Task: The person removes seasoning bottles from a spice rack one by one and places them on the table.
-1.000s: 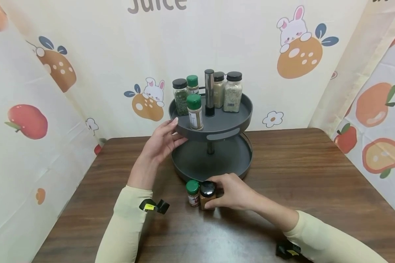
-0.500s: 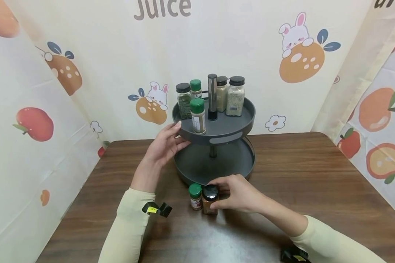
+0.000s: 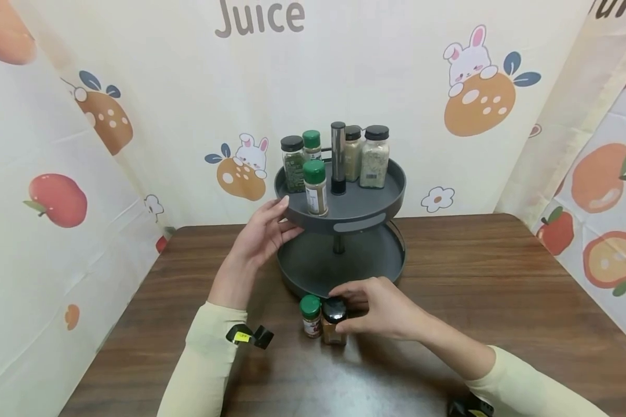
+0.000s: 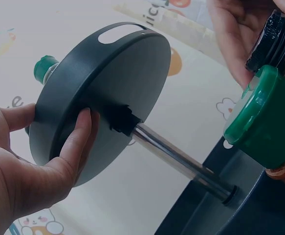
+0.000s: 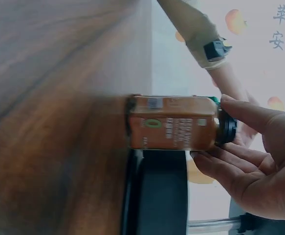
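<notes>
One full "Juice" we read on backdrop (image 3: 261, 75); right grip (image 3: 386, 310) pinches jar (image 5: 171, 122), left grip (image 3: 261, 234) clasps upper tray (image 3: 357, 202) edge.

PLACE: screened nook, room type unclear | wooden table (image 3: 480, 289) | fruit-and-bunny printed cloth (image 3: 381, 63) on three sides

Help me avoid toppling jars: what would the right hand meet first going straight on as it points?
The right hand would first meet the black-capped jar between its thumb and fingers; beyond it, probably the green-capped jar.
</notes>
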The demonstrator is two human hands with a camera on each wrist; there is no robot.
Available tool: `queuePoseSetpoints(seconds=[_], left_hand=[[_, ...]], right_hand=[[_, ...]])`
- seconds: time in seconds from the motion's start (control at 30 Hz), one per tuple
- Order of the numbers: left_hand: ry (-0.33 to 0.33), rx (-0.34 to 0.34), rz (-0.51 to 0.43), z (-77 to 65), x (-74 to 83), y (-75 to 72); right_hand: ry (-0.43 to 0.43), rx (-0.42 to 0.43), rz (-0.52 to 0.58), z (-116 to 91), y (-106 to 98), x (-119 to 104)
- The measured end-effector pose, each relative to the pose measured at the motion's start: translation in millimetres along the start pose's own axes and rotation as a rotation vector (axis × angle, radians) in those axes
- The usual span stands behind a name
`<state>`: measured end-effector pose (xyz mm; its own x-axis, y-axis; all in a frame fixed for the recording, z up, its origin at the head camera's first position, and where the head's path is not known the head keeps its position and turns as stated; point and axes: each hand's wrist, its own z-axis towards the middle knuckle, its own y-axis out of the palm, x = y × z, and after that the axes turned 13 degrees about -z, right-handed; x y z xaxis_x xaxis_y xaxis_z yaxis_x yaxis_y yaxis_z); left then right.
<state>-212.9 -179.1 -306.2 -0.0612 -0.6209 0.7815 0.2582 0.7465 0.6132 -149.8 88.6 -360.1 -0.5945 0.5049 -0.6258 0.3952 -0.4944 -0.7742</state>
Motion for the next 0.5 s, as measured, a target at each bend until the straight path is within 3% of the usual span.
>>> queuePoseSetpoints(seconds=[0.5], left_hand=[[-0.020, 0.003, -0.002, -1.0, 1.4, -0.9]], right_hand=[[-0.025, 0.102, 0.039, -7, -42, -15]])
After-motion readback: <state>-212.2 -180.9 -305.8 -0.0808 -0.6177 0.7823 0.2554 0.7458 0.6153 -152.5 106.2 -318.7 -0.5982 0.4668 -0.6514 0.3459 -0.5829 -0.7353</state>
